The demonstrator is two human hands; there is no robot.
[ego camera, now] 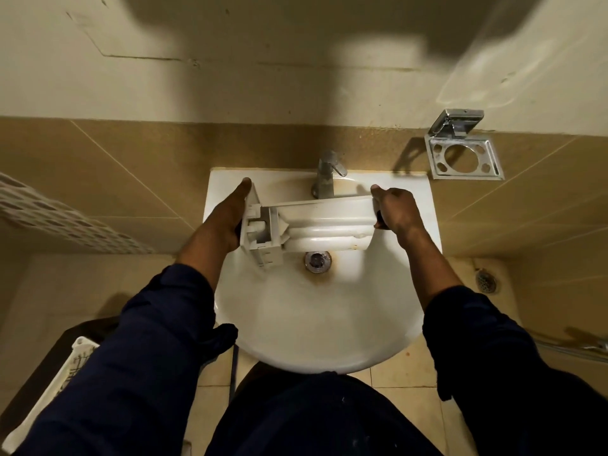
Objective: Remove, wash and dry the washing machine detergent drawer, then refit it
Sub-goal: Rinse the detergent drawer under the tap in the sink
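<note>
Fingers of the left hand (235,209) lie flat and straight against the drawer's front panel, palm pressing it; fingers of the right hand (393,209) curl closed round the drawer's far end, thumb on top. Drawer (316,225) held level between both hands over the sink (312,324), underside up, just below the tap (325,176) and above the drain (316,261); it touches neither that I can tell. Wall: cream plaster above, tan tile below, diagonal grout lines. Sink: white ceramic, rounded bowl, dry-looking, nothing lying in it, rust ring at the drain. Drawer: white plastic, long ribbed body, yellowed stains, boxy clips behind the panel. Holder (464,153): chrome, square, on the tile to the right, nothing in it. Sleeves dark blue.
</note>
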